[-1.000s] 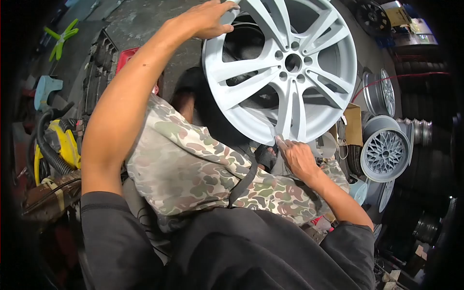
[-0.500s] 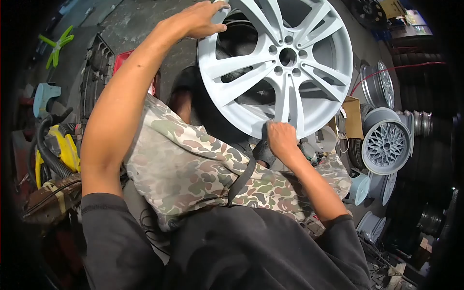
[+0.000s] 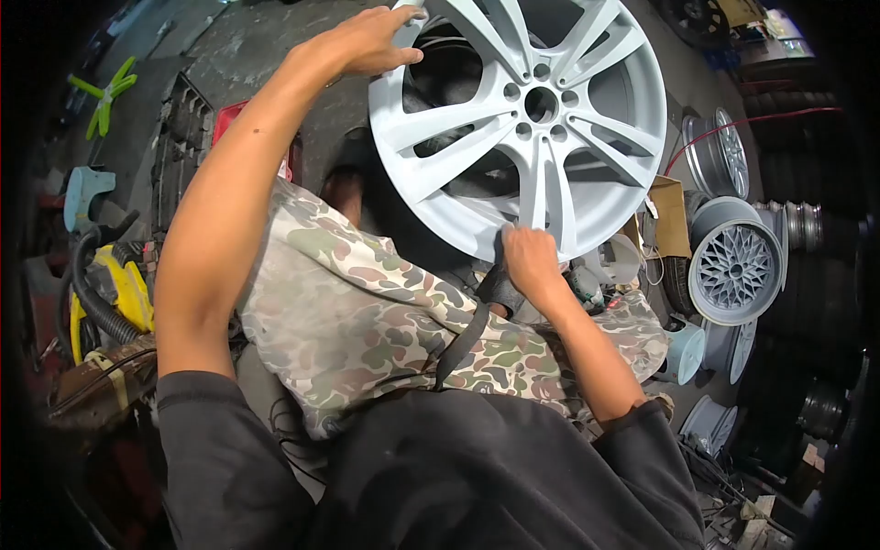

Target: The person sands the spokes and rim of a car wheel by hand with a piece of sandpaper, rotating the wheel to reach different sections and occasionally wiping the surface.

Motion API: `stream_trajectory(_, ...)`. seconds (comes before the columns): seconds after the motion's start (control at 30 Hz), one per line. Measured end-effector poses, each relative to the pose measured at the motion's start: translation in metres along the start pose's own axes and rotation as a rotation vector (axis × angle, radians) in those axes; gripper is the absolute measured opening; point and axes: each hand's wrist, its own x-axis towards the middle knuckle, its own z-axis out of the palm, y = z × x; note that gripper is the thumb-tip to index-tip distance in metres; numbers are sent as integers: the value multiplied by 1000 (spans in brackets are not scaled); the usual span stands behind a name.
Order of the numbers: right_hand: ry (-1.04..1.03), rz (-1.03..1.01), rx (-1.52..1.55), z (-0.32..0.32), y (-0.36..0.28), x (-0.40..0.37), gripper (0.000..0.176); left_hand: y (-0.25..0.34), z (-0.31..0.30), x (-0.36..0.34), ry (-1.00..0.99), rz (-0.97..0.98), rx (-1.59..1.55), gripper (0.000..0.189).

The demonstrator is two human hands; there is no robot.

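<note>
A pale grey alloy wheel (image 3: 440, 213) with paired spokes and a ring of bolt holes lies face up in front of me. My left hand (image 3: 378, 41) grips its rim at the upper left, thumb and fingers spread over the edge. At the near edge, below the lowest spoke pair, my right hand (image 3: 532, 257) is closed in a fist against the rim. A sliver of something dark shows beside its knuckles; what it is I cannot make out. A camouflage apron (image 3: 367, 312) covers my lap under both arms.
Several other wheels, among them a mesh-spoked wheel (image 3: 736, 270), stand to the right near a cardboard box (image 3: 669, 218). A red hose (image 3: 752, 119) runs across there. On the left are a yellow machine (image 3: 128, 284) with a black corrugated hose and a green star-shaped stand (image 3: 105, 96).
The wheel has shifted very slightly left in view. Both hands stay at nearly the same spots on its rim, the right one having moved a few pixels left.
</note>
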Motion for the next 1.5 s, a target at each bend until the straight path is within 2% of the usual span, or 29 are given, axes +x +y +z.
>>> stream_trajectory(0.1,-125,-47,78,-31,7,-40,9,-1,-1,-4,-7,-2,-8,76)
stream_trajectory(0.17,-164,49,120,-38,14,-52,19,1,-3,-4,-12,-11,-9,76)
stream_trajectory(0.33,-122,15,61,-11,12,-10,24,-3,1,3,-7,24,-9,76)
stream_trajectory(0.57,-197,128,211,-38,20,-38,17,9,-1,4,-100,-64,-48,76)
stream_trajectory(0.63,-272,62,150,-25,22,-7,17,-4,6,8,-21,40,-24,78)
stream_trajectory(0.77,-363,81,193,-29,30,1,20,6,-5,-5,-23,16,-78,76)
stream_trajectory(0.8,-403,65,184,-32,34,-2,29,-3,3,0,-18,22,-82,76)
stream_trajectory(0.87,-370,63,227,-39,33,-20,32,-35,27,11,66,52,58,66)
stream_trajectory(0.93,-280,70,262,-41,29,-41,43,-32,22,6,54,34,88,66)
stream_trajectory(0.97,-284,68,260,-38,29,-55,43,-29,21,3,39,22,112,67)
stream_trajectory(1.03,-48,15,419,-32,28,-82,45,-27,18,-3,24,11,61,67)
stream_trajectory(1.07,-48,16,419,-35,28,-92,45,-26,16,-5,15,4,16,68)
stream_trajectory(1.13,-544,127,188,-45,26,-106,44,-29,13,-7,11,20,46,67)
stream_trajectory(1.17,-543,136,190,-42,27,-115,44,-29,12,-7,6,36,73,67)
stream_trajectory(1.23,-64,115,507,-35,29,-119,36,-33,9,-6,24,53,24,64)
stream_trajectory(1.27,48,145,573,-33,34,-117,29,-32,11,-4,33,76,-28,62)
stream_trajectory(1.3,56,149,574,-41,34,-109,29,-23,2,-2,34,84,-24,62)
stream_trajectory(1.37,247,220,646,-53,31,-97,24,1,-16,-4,-21,-15,17,68)
stream_trajectory(1.4,227,268,649,-53,30,-94,23,7,-16,-4,-21,-10,20,68)
stream_trajectory(1.47,283,282,645,-48,24,-86,23,16,-17,-3,126,-31,33,62)
stream_trajectory(1.5,334,294,642,-43,19,-81,23,23,-17,-4,127,-31,36,62)
